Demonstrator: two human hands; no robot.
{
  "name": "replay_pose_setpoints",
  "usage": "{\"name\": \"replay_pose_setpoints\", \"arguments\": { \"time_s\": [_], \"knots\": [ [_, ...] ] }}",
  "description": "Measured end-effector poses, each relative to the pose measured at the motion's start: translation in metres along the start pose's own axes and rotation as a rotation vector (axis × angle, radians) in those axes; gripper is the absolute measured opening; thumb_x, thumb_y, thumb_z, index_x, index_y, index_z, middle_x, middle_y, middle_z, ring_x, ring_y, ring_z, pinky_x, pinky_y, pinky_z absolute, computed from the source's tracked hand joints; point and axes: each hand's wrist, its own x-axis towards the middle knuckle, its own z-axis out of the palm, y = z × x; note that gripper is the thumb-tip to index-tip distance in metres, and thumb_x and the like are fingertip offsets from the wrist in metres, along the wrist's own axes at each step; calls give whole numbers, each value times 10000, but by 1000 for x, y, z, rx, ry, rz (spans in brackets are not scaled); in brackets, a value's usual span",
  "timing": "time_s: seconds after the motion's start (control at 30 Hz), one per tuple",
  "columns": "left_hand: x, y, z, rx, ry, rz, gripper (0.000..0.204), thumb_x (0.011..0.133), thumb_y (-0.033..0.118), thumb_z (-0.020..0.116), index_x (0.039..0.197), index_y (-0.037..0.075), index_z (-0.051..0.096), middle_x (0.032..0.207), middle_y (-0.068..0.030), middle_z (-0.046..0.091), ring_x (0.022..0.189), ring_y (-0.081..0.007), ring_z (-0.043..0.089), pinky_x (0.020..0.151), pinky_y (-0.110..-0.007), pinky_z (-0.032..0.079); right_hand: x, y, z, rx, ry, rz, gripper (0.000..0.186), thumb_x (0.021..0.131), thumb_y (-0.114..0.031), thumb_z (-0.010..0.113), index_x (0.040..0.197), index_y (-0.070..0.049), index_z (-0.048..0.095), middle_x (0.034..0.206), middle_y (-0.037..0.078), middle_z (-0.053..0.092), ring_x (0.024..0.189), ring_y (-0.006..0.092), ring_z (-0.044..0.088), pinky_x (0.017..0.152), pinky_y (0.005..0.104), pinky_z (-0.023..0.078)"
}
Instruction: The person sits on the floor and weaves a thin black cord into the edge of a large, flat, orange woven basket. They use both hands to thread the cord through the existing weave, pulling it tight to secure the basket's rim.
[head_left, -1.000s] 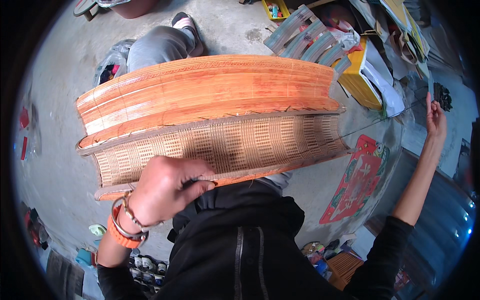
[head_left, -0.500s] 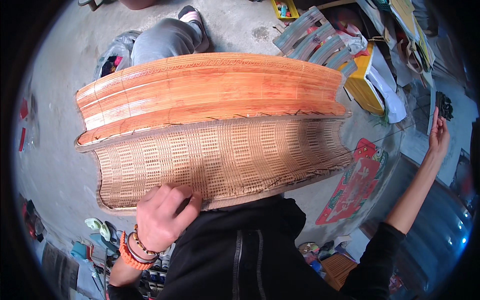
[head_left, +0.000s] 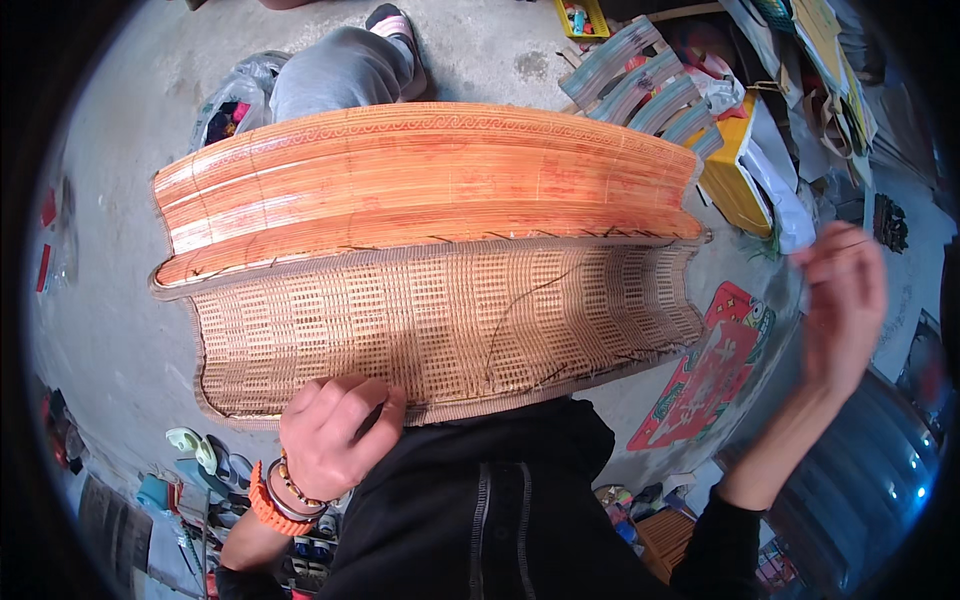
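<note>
A curved, folded mat (head_left: 420, 170) lies across the view, with orange bamboo slats on its far part and woven tan backing (head_left: 420, 310) on the near part. Dark stitches run along both long edges, and a dark thread (head_left: 530, 290) loops over the backing. My left hand (head_left: 338, 428), wearing bracelets and an orange band, has its fingers closed on the near edge, close to my body. Out to the right of the mat, my right hand (head_left: 838, 285) is smeared by motion; whether it holds the thread I cannot tell.
Beyond the mat are a grey-clad leg (head_left: 335, 75), a plastic bag (head_left: 225, 105) and curved slatted pieces (head_left: 625, 75). A yellow box (head_left: 735, 180) and piled clutter stand at right. A red printed mat (head_left: 705, 370) is on the floor (head_left: 110, 330); footwear (head_left: 200, 450) sits at lower left.
My right hand has dropped and swung inward from the far right. The thread, earlier stretched out, now lies slack in a loop. The mat's near part has opened flatter since the first frame.
</note>
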Motion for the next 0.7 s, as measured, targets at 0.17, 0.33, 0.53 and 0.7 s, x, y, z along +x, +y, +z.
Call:
{"name": "replay_pose_setpoints", "arguments": {
  "time_s": [0.17,0.33,0.53,0.7],
  "knots": [
    [-1,-4,1,-10,27,22,243,598,95,682,841,83,681,871,-21,597,772,-157,601,575,-262,412,-50,-2,137,-83,-571,-100,109,809,-7,700,911,-44,695,867,61,579,716,151,588,607,275,485],
    [-2,-4,0,-8,41,29,247,607,105,681,853,85,685,871,-16,601,776,-153,604,589,-256,418,-73,4,172,-14,-711,-73,147,800,11,691,939,-36,691,872,61,573,699,147,586,588,265,469],
    [-3,-4,2,-12,66,34,243,610,105,682,852,84,687,867,-13,603,768,-146,604,609,-251,437,-77,9,183,-10,-766,-99,149,806,11,680,948,-34,686,884,69,569,723,175,597,621,277,487],
    [-5,-4,2,-16,68,33,245,608,112,684,851,82,690,865,-11,603,765,-143,604,620,-249,449,-77,6,187,-54,-791,-130,134,814,-2,674,946,-26,680,891,73,570,737,179,599,632,285,491]
  ]
}}
